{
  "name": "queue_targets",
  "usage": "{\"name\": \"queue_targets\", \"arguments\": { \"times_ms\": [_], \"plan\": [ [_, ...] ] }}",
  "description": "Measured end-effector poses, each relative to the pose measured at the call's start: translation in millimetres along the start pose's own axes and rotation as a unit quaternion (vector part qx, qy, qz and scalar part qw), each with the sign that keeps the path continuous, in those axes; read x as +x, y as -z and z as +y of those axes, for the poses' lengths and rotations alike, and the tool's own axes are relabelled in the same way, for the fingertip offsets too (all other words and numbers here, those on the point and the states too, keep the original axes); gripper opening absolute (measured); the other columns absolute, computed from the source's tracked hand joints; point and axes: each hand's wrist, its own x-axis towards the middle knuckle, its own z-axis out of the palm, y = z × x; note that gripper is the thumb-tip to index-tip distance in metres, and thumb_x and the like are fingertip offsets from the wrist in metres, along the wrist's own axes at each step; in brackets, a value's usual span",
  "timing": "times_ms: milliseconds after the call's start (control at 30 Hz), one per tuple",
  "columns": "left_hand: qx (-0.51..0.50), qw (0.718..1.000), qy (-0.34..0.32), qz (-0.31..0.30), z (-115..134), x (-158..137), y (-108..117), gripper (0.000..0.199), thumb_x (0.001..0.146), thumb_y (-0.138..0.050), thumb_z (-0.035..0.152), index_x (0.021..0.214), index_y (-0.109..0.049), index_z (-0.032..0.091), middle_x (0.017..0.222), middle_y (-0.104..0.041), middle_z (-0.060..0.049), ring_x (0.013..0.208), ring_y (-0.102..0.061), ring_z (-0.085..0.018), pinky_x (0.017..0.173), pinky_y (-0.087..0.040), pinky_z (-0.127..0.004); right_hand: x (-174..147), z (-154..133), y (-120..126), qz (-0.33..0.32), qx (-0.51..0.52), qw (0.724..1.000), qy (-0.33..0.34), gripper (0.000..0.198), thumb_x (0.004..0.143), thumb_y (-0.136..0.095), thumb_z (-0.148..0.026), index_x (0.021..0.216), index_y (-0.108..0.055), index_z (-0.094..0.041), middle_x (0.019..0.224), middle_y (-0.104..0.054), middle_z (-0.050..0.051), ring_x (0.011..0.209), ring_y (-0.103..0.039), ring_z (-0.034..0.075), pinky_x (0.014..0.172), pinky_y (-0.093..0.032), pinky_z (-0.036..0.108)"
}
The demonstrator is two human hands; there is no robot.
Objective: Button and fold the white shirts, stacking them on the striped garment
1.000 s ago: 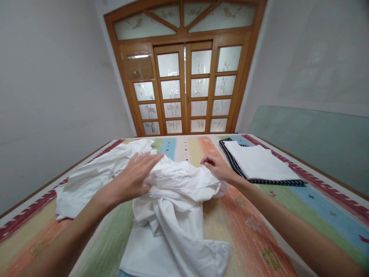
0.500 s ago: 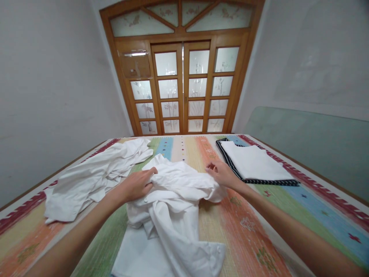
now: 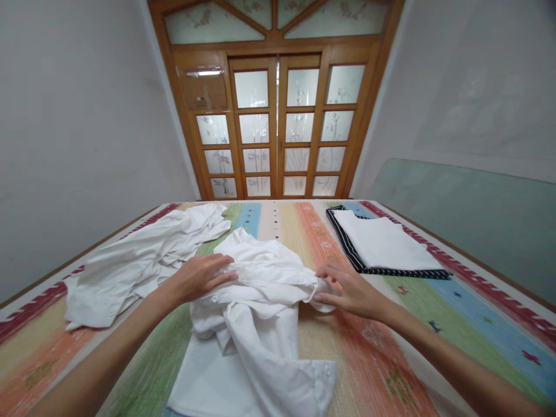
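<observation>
A crumpled white shirt [image 3: 260, 324] lies in front of me, its upper part bunched into folds and a buttoned cuff spread toward the lower right. My left hand [image 3: 206, 275] rests on the left side of the bunched folds, fingers and thumb stretched out and apart. At the right end of the same folds, my right hand [image 3: 343, 286] has its thumb and bent fingers around the edge of the fabric. Part of the cloth there is hidden behind the fingers.
Another loose white garment [image 3: 143, 255] lies at the left. A folded white garment [image 3: 382, 240] sits on a black striped cloth [image 3: 347, 249] at the right. Striped colourful fabric [image 3: 278, 217] covers the surface. A pale green panel [image 3: 469, 202] borders the right; wooden glazed doors [image 3: 278, 127] stand beyond.
My right hand has come lower and turned, its fingers opening from a pinch and now placed around the shirt's right edge. My left fingers have straightened out. The shirt has barely shifted.
</observation>
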Motion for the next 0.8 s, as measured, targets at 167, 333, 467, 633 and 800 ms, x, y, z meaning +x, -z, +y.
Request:
{"name": "queue_targets", "arguments": {
  "times_ms": [167, 333, 467, 633, 800],
  "plan": [
    [-0.014, 0.999, -0.021, 0.028, -5, -3, 0, 0.044, 0.088, -0.049, 0.061, 0.097, -0.068, 0.023, 0.093, -0.07, -0.008, 0.078, -0.065, -0.021, 0.066, -0.045, -0.026, -4, 7, -22, -0.007, -0.016, 0.999, -0.037, 0.015, 0.08, -0.065, -0.034, 0.087, -0.061, -0.022, 0.088, -0.065, 0.006, 0.081, -0.059, 0.022, 0.071, -0.043, 0.032],
    [-0.012, 0.998, -0.05, 0.028, -7, -7, 6, 0.039, 0.082, -0.06, 0.06, 0.091, -0.068, 0.023, 0.083, -0.065, -0.004, 0.071, -0.062, -0.017, 0.063, -0.043, -0.024, 0, 10, -31, 0.034, 0.004, 0.999, -0.041, 0.01, 0.076, -0.055, -0.019, 0.084, -0.059, -0.023, 0.084, -0.066, 0.005, 0.077, -0.059, 0.022, 0.069, -0.042, 0.032],
    [0.026, 0.997, -0.047, 0.049, -11, -10, 12, 0.032, 0.084, -0.06, 0.054, 0.086, -0.069, 0.024, 0.08, -0.064, -0.003, 0.067, -0.059, -0.015, 0.061, -0.041, -0.024, 8, 11, -15, 0.107, 0.011, 0.992, -0.06, 0.013, 0.072, -0.054, -0.017, 0.082, -0.058, -0.023, 0.079, -0.066, 0.003, 0.073, -0.059, 0.021, 0.068, -0.043, 0.033],
    [0.066, 0.992, -0.034, 0.1, -23, 3, 29, 0.025, 0.09, -0.053, 0.043, 0.098, -0.069, 0.025, 0.08, -0.064, -0.004, 0.067, -0.059, -0.015, 0.06, -0.039, -0.023, 22, 10, 21, 0.204, 0.106, 0.969, -0.089, 0.01, 0.076, -0.062, -0.029, 0.083, -0.059, -0.024, 0.079, -0.066, 0.003, 0.072, -0.06, 0.021, 0.066, -0.046, 0.033],
    [0.154, 0.975, -0.019, 0.159, -28, 33, 62, 0.024, 0.087, -0.047, 0.028, 0.094, -0.069, 0.023, 0.076, -0.064, -0.005, 0.072, -0.059, -0.018, 0.065, -0.042, -0.025, 42, 5, 64, 0.282, 0.088, 0.954, -0.059, 0.011, 0.076, -0.065, -0.033, 0.081, -0.064, -0.023, 0.081, -0.067, 0.004, 0.075, -0.061, 0.022, 0.073, -0.049, 0.036]
  ]
}}
